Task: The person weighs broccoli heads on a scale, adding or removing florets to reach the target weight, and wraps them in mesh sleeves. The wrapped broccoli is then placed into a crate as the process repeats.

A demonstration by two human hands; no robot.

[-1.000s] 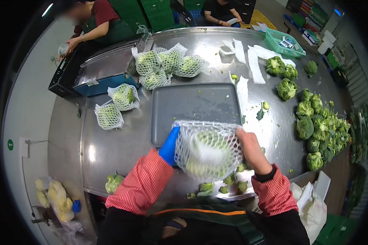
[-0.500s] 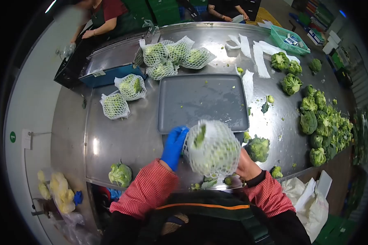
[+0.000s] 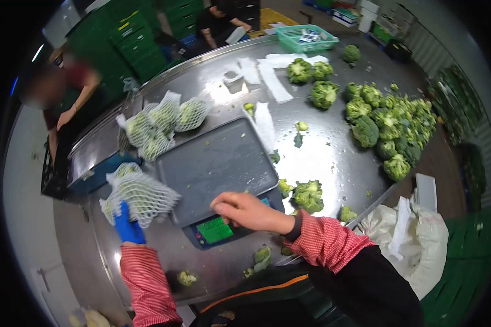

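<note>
My left hand (image 3: 129,226), in a blue glove, grips a netted broccoli head (image 3: 144,196) at the left of the scale, against other netted heads. The white foam net has a loose, open end pointing right. My bare right hand (image 3: 251,211) hovers over the front edge of the scale's grey tray (image 3: 218,163), fingers curled in, with nothing visible in them. A green-lit display (image 3: 214,230) shows below the tray on the scale (image 3: 202,240). Only scraps lie on the tray.
Several netted heads (image 3: 161,117) lie behind the tray, near a blue-sided bin (image 3: 101,174). Bare broccoli (image 3: 387,122) is piled at the right. White net sleeves (image 3: 275,82) and a green basket (image 3: 305,41) lie farther back. Two people (image 3: 73,98) (image 3: 215,30) stand across the table.
The netted broccoli has gone from in front of me, between both hands, to the left beside the others, with my left hand. My right hand has let go and moved over the tray's front. The view has turned.
</note>
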